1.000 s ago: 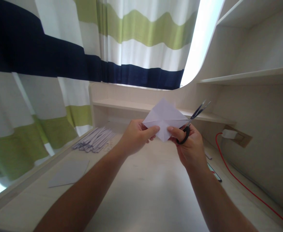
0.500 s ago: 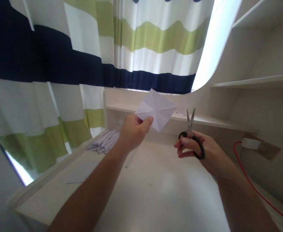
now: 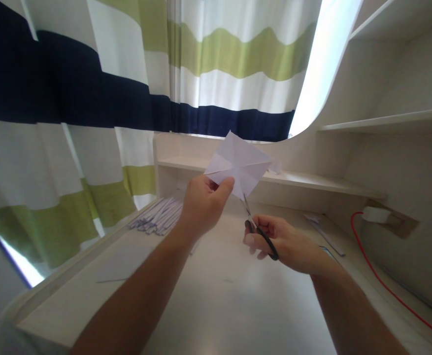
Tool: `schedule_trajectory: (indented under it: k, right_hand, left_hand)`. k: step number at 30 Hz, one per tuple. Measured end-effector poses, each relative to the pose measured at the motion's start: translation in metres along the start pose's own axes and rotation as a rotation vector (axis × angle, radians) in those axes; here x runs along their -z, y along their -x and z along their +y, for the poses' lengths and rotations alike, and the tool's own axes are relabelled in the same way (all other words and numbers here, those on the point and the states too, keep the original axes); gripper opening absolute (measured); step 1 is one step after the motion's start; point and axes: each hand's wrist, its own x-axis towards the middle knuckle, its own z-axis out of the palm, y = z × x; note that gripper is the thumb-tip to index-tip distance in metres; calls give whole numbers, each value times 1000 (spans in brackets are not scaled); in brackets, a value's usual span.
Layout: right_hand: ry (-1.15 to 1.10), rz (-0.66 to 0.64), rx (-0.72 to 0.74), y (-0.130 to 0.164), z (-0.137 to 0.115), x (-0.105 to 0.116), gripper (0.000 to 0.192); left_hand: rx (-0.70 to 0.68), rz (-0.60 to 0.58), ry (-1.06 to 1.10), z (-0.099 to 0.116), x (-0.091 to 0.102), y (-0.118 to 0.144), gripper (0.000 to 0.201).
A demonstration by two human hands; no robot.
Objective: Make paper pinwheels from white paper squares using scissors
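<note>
My left hand (image 3: 204, 204) pinches the left corner of a white square of creased paper (image 3: 240, 162) and holds it up above the desk. My right hand (image 3: 275, 241) grips black-handled scissors (image 3: 256, 229). Their blades point up and to the left, and their tips touch the paper's lower corner. The fold lines on the paper cross at its middle.
A pale wooden desk (image 3: 238, 301) lies below my hands. A bundle of paper strips (image 3: 156, 217) lies at the back left, a grey sheet (image 3: 121, 264) nearer. A red cable (image 3: 378, 276) runs from a white plug (image 3: 376, 214) on the right. Striped curtains (image 3: 127, 98) hang behind; shelves (image 3: 385, 121) stand at right.
My right hand let go of the paper, dropped down with the scissors, then swung their blades in under the paper's lower corner. My left hand kept the paper raised.
</note>
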Motion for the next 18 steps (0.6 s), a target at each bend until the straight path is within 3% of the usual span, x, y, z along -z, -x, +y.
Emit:
schedule_trajectory:
  k: [10,18]
  right_hand:
    - [-72,28,31,-2,-2,-2,39]
    - [-79,19,32,-1,-2,-1,38]
  left_hand:
    - [67,-75,123,2,-5,2,39]
    - [67,-57,156,0,-6,2,37]
